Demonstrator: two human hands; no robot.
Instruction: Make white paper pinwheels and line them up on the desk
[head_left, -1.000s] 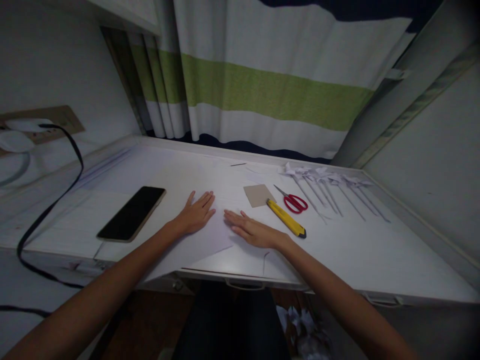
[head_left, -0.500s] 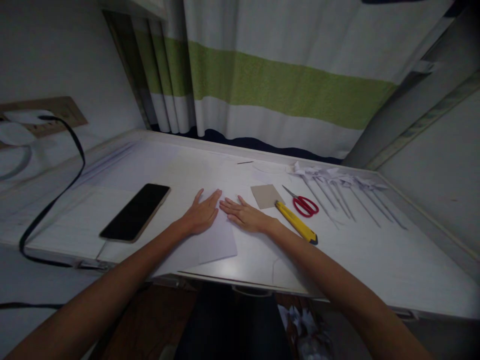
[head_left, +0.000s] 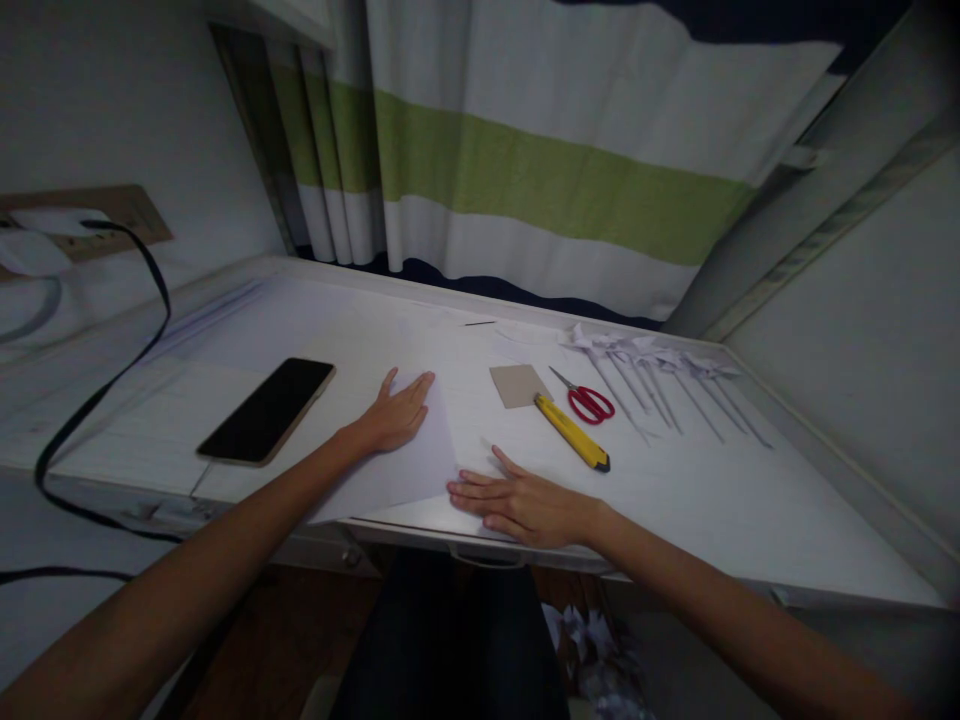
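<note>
A white sheet of paper (head_left: 409, 470) lies near the front edge of the white desk. My left hand (head_left: 396, 412) rests on it, palm down with fingers stretched out. At the paper's lower right corner is my right hand (head_left: 517, 500), flat with its fingers spread, the tips at the sheet's edge. To the right, a yellow utility knife (head_left: 574, 433) touches a small square of grey-brown card (head_left: 517, 386). Red-handled scissors (head_left: 590, 404) lie just beyond the knife.
A black phone (head_left: 268, 412) lies left of the paper. Several white paper flowers on thin stems (head_left: 660, 355) sit at the back right. A black cable (head_left: 112, 380) hangs down from the wall socket. A thin dark stick (head_left: 480, 323) is near the back edge.
My right hand has slid toward me along the paper's right edge, away from my left hand. My left hand stays on the paper. The view has shifted slightly.
</note>
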